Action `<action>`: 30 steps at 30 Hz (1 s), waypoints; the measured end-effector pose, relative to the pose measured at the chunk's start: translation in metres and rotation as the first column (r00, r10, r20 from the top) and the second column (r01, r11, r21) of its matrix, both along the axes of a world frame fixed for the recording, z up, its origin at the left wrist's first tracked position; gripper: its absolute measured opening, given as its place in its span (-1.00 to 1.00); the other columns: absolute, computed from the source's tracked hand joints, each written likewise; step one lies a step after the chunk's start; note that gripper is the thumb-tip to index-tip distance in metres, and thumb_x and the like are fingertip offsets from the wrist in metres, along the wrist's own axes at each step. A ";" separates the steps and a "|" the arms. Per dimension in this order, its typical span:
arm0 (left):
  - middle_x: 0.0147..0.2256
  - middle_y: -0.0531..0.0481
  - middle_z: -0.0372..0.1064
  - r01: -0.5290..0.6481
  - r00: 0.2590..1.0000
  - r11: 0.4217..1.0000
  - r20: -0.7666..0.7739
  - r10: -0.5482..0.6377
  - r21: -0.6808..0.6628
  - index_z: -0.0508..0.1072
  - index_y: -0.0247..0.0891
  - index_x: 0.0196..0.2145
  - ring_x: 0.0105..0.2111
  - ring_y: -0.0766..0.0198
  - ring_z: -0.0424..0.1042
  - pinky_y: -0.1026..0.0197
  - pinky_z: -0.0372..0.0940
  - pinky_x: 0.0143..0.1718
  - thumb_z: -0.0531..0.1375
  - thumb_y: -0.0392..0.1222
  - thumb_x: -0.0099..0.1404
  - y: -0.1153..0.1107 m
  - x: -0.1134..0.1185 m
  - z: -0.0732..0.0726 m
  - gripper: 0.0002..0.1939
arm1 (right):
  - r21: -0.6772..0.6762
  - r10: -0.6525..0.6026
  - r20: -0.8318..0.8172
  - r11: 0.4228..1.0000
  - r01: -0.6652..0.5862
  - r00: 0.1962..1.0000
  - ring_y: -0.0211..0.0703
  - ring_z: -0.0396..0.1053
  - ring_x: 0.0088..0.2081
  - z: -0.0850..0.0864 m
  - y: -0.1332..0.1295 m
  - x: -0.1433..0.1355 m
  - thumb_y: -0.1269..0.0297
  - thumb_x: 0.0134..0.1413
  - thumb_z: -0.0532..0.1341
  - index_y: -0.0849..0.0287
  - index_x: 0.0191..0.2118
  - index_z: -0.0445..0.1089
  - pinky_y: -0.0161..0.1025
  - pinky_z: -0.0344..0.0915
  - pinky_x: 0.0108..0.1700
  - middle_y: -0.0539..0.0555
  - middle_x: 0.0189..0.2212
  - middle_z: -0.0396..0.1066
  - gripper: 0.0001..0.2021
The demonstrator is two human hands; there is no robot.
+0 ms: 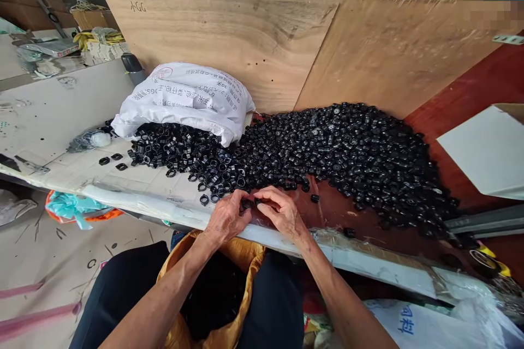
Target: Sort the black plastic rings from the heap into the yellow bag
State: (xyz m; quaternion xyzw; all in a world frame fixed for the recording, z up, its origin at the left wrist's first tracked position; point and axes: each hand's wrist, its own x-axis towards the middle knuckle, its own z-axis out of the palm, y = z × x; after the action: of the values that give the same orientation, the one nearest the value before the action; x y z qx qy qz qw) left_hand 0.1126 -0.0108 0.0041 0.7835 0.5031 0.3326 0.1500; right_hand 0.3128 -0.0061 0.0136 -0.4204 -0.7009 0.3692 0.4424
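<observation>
At the front edge of the worktable, my left hand pinches a small black plastic ring between thumb and fingers. Close beside it, my right hand has its thumb and fingertips closed on a small black plastic piece, mostly covered by the fingers. The two pieces are near each other, and I cannot tell whether they touch. Just beyond the left hand lies a heap of loose black rings. A larger pile of black round plastic pieces spreads behind and to the right of the right hand.
A white printed sack rests on the ring heap. Plywood boards wall off the back. Between my knees an orange-yellow bag hangs open with dark contents. A white box and yellow-handled scissors are at the right.
</observation>
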 end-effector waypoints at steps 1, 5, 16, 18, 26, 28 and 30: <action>-0.35 0.04 0.52 0.003 1.000 1.000 0.008 -0.003 -0.007 0.36 -0.18 -0.01 -0.38 0.19 0.53 0.15 0.45 -0.25 0.23 -0.34 0.26 0.000 0.000 0.000 -0.66 | -0.003 -0.003 -0.011 1.000 0.003 1.000 -0.07 0.50 -0.08 0.000 -0.001 0.000 0.34 0.21 0.26 0.05 0.00 0.52 -0.16 0.46 -0.05 0.09 -0.07 0.53 -0.75; -0.17 -0.05 0.61 0.021 0.996 0.999 0.082 -0.019 -0.026 0.28 -0.17 0.07 -0.29 0.15 0.61 0.11 0.50 -0.20 0.26 -0.31 0.23 -0.003 0.000 0.001 -0.53 | 0.079 -0.008 0.026 0.997 0.006 1.000 -0.06 0.50 -0.11 0.001 -0.001 -0.001 0.38 0.19 0.28 0.08 -0.11 0.53 -0.12 0.45 -0.01 0.08 -0.14 0.53 -0.83; -0.15 0.00 0.58 0.183 0.919 0.962 0.381 -0.095 -0.201 0.43 -0.17 -0.04 -0.23 0.25 0.63 0.19 0.52 -0.15 0.25 -0.28 0.32 -0.001 -0.008 0.012 -0.75 | 0.000 0.001 0.012 1.000 -0.001 1.000 -0.08 0.51 -0.16 0.006 -0.005 -0.003 0.35 0.20 0.28 0.09 -0.07 0.54 -0.18 0.47 -0.15 0.10 -0.13 0.54 -0.80; -0.12 -0.01 0.57 0.193 0.924 0.966 0.364 -0.120 -0.172 0.47 -0.17 -0.03 -0.22 0.24 0.61 0.18 0.51 -0.13 0.26 -0.28 0.34 0.000 -0.010 0.012 -0.76 | -0.004 -0.007 -0.003 1.000 0.007 1.000 -0.09 0.51 -0.19 0.005 -0.005 -0.003 0.34 0.19 0.29 0.10 -0.12 0.53 -0.20 0.47 -0.17 0.08 -0.16 0.54 -0.85; -0.05 -0.09 0.57 0.263 0.911 0.965 0.329 -0.248 -0.001 0.51 -0.19 -0.03 -0.03 0.17 0.57 0.09 0.46 0.06 0.26 -0.27 0.40 0.003 -0.011 0.009 -0.81 | -0.009 -0.037 0.008 0.999 0.037 0.999 -0.07 0.54 -0.16 0.000 -0.004 -0.004 0.28 0.22 0.29 0.08 -0.05 0.50 -0.16 0.49 -0.12 0.09 -0.15 0.57 -0.80; -0.04 -0.11 0.58 0.273 0.910 0.962 0.322 -0.260 0.004 0.52 -0.19 -0.02 -0.02 0.15 0.58 0.08 0.47 0.06 0.25 -0.26 0.42 0.003 -0.011 0.011 -0.81 | -0.030 -0.050 0.016 0.998 0.050 0.999 -0.09 0.55 -0.21 -0.003 -0.004 -0.005 0.23 0.24 0.29 0.08 0.03 0.43 -0.18 0.50 -0.17 0.10 -0.16 0.57 -0.74; -0.06 -0.11 0.58 0.278 0.914 0.960 0.309 -0.263 -0.004 0.54 -0.19 -0.03 -0.03 0.15 0.58 0.09 0.47 0.06 0.24 -0.25 0.43 0.002 -0.010 0.012 -0.82 | -0.022 -0.046 0.045 0.999 0.047 0.998 -0.11 0.54 -0.28 -0.006 -0.004 -0.005 0.19 0.30 0.26 0.08 0.08 0.37 -0.21 0.48 -0.23 0.09 -0.20 0.57 -0.72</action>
State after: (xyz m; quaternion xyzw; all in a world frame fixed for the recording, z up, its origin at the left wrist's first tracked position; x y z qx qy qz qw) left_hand 0.1021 -0.0085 0.0165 0.7808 0.3683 0.4135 0.2894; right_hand 0.3081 -0.0099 0.0074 -0.4497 -0.6963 0.3575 0.4303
